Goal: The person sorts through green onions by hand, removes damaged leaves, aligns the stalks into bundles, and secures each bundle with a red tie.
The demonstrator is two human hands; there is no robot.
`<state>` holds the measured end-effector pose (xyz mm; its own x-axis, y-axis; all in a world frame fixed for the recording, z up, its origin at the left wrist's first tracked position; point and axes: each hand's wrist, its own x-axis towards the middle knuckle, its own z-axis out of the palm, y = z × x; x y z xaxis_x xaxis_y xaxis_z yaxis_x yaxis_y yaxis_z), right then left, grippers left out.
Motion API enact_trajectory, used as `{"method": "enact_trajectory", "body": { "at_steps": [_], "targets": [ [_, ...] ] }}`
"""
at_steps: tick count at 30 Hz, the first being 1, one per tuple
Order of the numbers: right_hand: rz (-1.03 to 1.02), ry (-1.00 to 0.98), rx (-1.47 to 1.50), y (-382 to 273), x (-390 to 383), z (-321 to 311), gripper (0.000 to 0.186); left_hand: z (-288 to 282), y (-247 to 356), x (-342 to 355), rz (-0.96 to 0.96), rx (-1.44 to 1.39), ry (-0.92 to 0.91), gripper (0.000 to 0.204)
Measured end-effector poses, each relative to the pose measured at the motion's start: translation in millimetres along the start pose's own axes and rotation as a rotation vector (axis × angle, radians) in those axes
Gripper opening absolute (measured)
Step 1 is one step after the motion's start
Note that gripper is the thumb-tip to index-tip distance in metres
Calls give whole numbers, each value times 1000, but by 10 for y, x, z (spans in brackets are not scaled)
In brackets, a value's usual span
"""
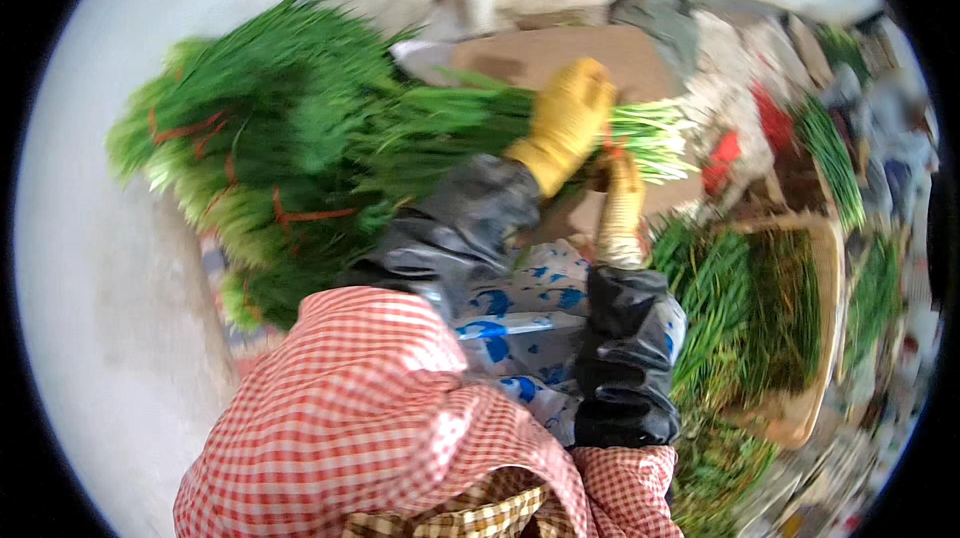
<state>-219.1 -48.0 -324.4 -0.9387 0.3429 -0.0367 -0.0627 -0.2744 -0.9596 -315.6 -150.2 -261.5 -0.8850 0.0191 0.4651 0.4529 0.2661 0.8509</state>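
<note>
A bunch of green chives (648, 138) with pale white stem ends lies sideways in front of me, its leaves running left. My left hand (568, 126), in a yellow rubber glove, is wrapped round the bunch from above, close to the stems. A red tie (613, 146) shows around the stems, just right of that hand. At the near side of the bunch, my right hand (622, 200), also gloved in yellow, has its fingers closed at the tie. Black sleeve covers reach up both forearms. The leaves under my left hand are partly hidden.
Several bunches with red ties form a large heap (290, 118) at the left. Brown cardboard (570, 53) lies beyond my hands. A beige crate (830, 308) at the right holds loose greens. Red cloth (720, 160) and a blurred person (895, 133) are farther right.
</note>
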Motion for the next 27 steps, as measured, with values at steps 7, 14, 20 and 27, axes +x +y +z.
{"method": "enact_trajectory", "body": {
  "at_steps": [7,14,20,27],
  "targets": [
    [22,185,207,-52,-274,57,15,458,94,335,356,232,-711,50],
    [-2,338,-130,228,-134,41,20,843,-190,105,-138,395,-880,43],
    [83,231,72,36,-164,113,15,533,-329,82,-141,-213,-852,29],
    [85,218,133,-7,-190,101,19,576,-133,220,98,282,-861,22]
  ]
}}
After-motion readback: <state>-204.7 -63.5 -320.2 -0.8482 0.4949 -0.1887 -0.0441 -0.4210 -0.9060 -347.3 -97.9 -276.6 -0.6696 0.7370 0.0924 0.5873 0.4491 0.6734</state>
